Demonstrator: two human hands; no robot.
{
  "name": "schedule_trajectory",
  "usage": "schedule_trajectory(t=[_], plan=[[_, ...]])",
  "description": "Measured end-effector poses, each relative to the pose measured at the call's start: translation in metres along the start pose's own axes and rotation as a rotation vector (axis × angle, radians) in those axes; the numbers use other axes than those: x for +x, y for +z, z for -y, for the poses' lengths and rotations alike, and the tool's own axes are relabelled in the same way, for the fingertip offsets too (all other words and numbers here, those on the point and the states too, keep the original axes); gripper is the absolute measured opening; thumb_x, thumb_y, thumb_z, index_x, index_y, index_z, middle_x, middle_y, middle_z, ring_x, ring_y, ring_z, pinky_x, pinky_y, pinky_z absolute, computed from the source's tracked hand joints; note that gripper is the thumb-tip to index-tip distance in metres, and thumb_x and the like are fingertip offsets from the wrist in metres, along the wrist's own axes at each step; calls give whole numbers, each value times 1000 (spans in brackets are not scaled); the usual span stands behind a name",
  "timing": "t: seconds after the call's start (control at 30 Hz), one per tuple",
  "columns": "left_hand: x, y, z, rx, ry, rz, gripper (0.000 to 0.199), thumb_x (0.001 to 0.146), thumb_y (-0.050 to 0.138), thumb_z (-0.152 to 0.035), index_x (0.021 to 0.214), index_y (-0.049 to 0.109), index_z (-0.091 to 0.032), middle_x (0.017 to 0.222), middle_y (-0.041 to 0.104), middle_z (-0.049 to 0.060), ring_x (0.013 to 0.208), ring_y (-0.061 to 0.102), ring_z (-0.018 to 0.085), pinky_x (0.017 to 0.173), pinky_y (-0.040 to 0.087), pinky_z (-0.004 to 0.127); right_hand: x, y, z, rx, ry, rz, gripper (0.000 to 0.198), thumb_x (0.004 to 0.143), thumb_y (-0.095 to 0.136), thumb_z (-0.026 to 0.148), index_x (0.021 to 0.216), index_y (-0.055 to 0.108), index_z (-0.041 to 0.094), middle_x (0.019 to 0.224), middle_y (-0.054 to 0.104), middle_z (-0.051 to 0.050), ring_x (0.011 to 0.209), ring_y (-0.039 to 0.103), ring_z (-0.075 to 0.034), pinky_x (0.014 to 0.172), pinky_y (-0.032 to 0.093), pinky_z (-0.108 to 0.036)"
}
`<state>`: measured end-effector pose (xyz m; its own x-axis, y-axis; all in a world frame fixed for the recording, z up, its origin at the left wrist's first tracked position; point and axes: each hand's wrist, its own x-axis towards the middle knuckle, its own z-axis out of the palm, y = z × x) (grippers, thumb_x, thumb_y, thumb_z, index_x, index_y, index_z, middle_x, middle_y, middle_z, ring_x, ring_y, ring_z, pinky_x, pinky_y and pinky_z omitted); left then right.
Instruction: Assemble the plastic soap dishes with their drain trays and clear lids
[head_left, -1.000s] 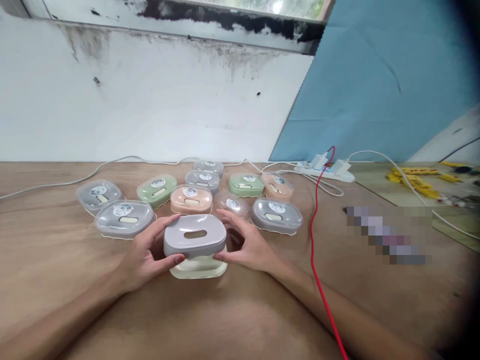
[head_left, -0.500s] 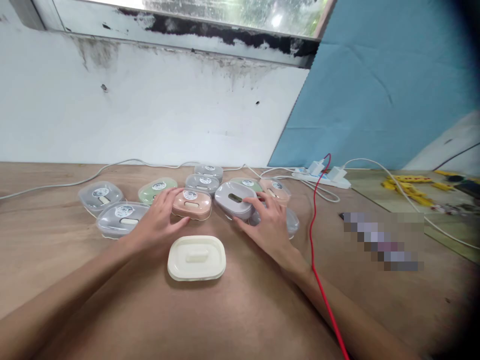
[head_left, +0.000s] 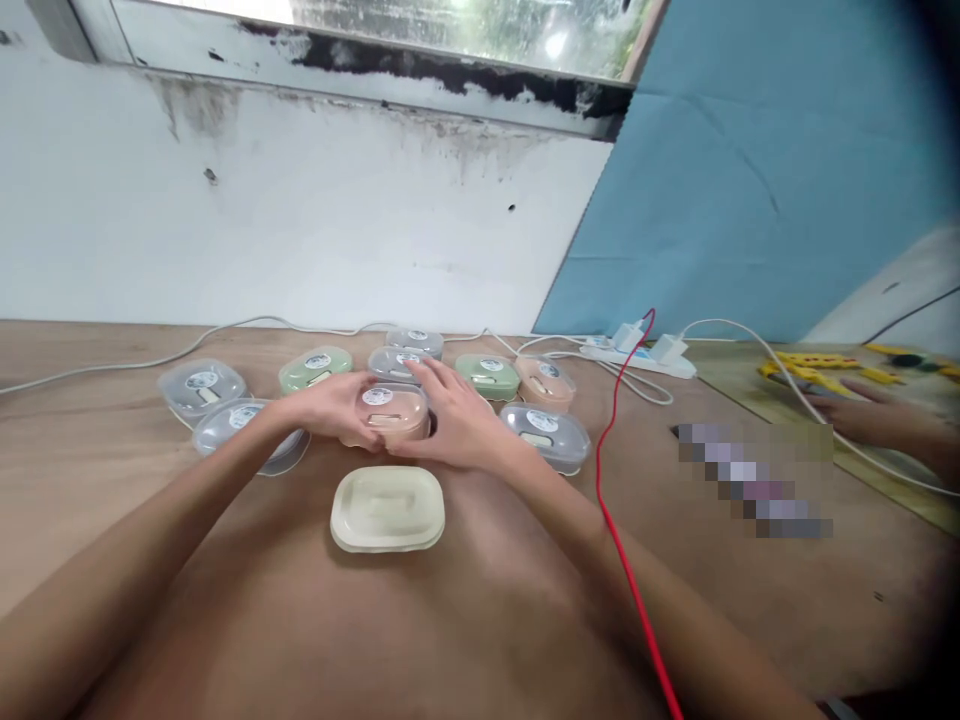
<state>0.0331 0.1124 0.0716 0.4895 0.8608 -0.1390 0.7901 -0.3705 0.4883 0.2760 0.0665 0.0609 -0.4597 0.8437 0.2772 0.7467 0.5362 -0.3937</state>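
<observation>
A peach oval plastic box (head_left: 396, 412) with a clear lid, a round label and a pale bar on top sits between my hands. My left hand (head_left: 337, 408) curls round its left side, thumb at the front. From the right, my right hand (head_left: 461, 415) closes on the same box, fingers over its far side and thumb along the front edge. Nearer to me lies a cream oval plastic piece (head_left: 388, 508) with a raised bar in its middle. What lies beneath my right palm is hidden.
Similar boxes surround my hands: grey ones (head_left: 546, 437) (head_left: 202, 388), green ones (head_left: 487, 376) and another peach one (head_left: 546, 382). A red cable (head_left: 616, 520) crosses my right forearm. Behind stands a power strip (head_left: 637, 358). Another person's hand (head_left: 862, 408) is at yellow parts far right.
My right hand has left the grey box and moved left onto the peach box. My left hand has shifted right and closed on it. Another person's hand has appeared at far right.
</observation>
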Motion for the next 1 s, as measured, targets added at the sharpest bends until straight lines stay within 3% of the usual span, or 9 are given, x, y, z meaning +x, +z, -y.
schedule_trajectory(t=[0.1, 0.17, 0.3, 0.4, 0.53, 0.73, 0.87, 0.93, 1.0], plan=[[-7, 3, 3, -77, 72, -57, 120, 62, 87, -50, 165, 34, -21, 143, 67, 17, 124, 69, 42, 96, 58, 45, 37, -6, 5, 134, 9, 257, 85, 75, 90, 56, 145, 63, 16, 135, 71, -15, 123, 67, -40, 102, 56, -51], [-11, 5, 9, -87, 104, -73, 131, 63, 89, -51, 171, 21, -22, 149, 62, 18, 130, 67, 43, 102, 56, 48, 53, -11, 3, 174, 7, 333, 76, 73, 92, 56, 134, 71, 15, 113, 77, -9, 104, 72, -35, 91, 59, -45], [-14, 1, 20, -109, 85, -53, 140, 60, 92, -58, 172, 14, -25, 148, 62, 18, 132, 66, 41, 103, 56, 47, 58, -30, -11, 219, 66, 349, 75, 75, 89, 60, 136, 73, 20, 124, 76, -9, 112, 71, -32, 97, 58, -43], [-17, -12, 22, -98, -33, -42, 135, 57, 93, -63, 168, 26, -25, 139, 68, 15, 121, 71, 39, 96, 58, 43, 48, -50, -31, 150, 170, 272, 73, 76, 90, 53, 141, 71, 24, 140, 71, -11, 125, 69, -33, 104, 56, -43], [-24, -32, 15, -18, -110, -10, 92, 58, 87, -70, 134, 67, -23, 133, 71, 11, 117, 69, 38, 89, 57, 38, 35, -70, -61, 19, 295, 279, 90, 65, 95, 36, 149, 63, 30, 148, 66, -13, 118, 73, -37, 93, 63, -47], [-26, -34, 4, -123, -125, -71, 80, 63, 84, -68, 124, 60, -23, 130, 71, 11, 113, 70, 35, 83, 55, 36, 33, -55, -43, 93, 147, 251, 117, 53, 102, 61, 156, 56, 31, 162, 56, -13, 144, 57, -45, 114, 53, -60], [-24, -27, 1, -189, -62, -61, 80, 60, 88, -65, 121, 58, -23, 127, 72, 11, 111, 72, 35, 80, 56, 37, 41, -32, -9, 499, -92, 209, 71, 77, 89, 58, 137, 67, 25, 134, 74, -8, 124, 70, -31, 104, 60, -45], [-25, -27, 1, -193, -42, -43, 78, 59, 90, -62, 119, 59, -23, 124, 73, 10, 108, 73, 35, 78, 56, 37, 44, -27, -3, 573, -133, 233, 50, 82, 86, 52, 120, 72, 23, 112, 78, -4, 105, 74, -26, 89, 62, -40], [-26, -28, 2, -185, -53, 3, 75, 60, 90, -62, 118, 61, -24, 121, 75, 9, 105, 74, 34, 75, 57, 36, 45, -25, -4, 558, -109, 277, 46, 80, 88, 51, 111, 73, 21, 103, 77, -2, 97, 73, -25, 83, 60, -37]])
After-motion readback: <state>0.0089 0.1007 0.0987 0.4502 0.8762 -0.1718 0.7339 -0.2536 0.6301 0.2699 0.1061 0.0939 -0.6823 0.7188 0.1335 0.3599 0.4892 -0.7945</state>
